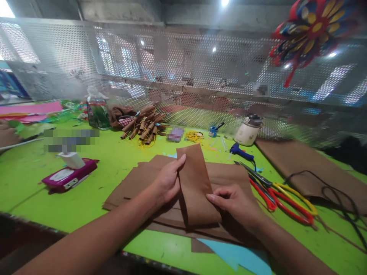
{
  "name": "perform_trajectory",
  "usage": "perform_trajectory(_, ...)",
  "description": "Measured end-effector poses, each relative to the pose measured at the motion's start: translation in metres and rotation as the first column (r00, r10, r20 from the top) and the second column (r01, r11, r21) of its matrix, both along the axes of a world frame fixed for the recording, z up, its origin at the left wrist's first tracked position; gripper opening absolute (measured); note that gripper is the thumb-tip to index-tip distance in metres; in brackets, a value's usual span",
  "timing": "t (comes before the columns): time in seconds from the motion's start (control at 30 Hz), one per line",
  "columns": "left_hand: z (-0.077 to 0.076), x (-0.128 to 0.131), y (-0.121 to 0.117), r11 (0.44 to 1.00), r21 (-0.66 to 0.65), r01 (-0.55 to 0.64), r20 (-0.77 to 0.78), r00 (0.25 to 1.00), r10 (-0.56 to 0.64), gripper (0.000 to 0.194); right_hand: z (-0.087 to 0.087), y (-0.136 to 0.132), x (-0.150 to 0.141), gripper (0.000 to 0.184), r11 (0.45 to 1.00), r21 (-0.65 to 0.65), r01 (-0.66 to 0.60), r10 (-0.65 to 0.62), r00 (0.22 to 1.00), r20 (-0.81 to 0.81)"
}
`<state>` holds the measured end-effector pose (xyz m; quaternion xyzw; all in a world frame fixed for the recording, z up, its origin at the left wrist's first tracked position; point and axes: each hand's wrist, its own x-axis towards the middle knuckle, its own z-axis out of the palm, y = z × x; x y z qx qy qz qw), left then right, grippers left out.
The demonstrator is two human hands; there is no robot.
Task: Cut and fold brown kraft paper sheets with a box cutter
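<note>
My left hand (168, 180) grips the left edge of a brown foam strip (195, 187), fingers reaching up to its top corner. On the right, my right hand (236, 202) pinches the same strip at its lower right edge. The strip is held slightly above a stack of brown foam sheets (134, 183) lying on the green table (94, 202). A light blue foam piece (237, 258) lies at the near edge below the stack.
Red and yellow scissors (283, 198) lie right of the stack, a blue glue gun (241, 152) behind them, and a black cord (329, 191) crosses another brown sheet (304, 160). A pink wipes pack (67, 175), rolled brown pieces (143, 128), a jar (98, 111) and a white pot (248, 131) stand farther back.
</note>
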<state>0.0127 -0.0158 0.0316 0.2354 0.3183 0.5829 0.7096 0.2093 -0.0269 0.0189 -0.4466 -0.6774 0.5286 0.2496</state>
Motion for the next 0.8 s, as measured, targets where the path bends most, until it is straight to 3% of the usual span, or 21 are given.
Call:
perform_trajectory(0.23,-0.009,0.003,-0.001,0.99,-0.025,0.142,-0.019,0.99,-0.142,0.037,-0.005,0.001,0.003,0.05,1.0,-0.009,0.016,-0.016,0.999,-0.037)
perform_trajectory(0.43,-0.008,0.004,-0.004,0.989,0.018,0.149,-0.077,0.986,-0.147,0.035,-0.004,0.002,0.004,0.053,1.0,0.024,0.005,-0.004,1.0,-0.011)
perform_trajectory(0.8,-0.012,0.004,-0.003,0.996,0.005,0.09,-0.137,0.987,-0.089,0.031,-0.006,0.004,0.006,0.051,0.999,-0.043,-0.006,0.002,0.996,-0.084)
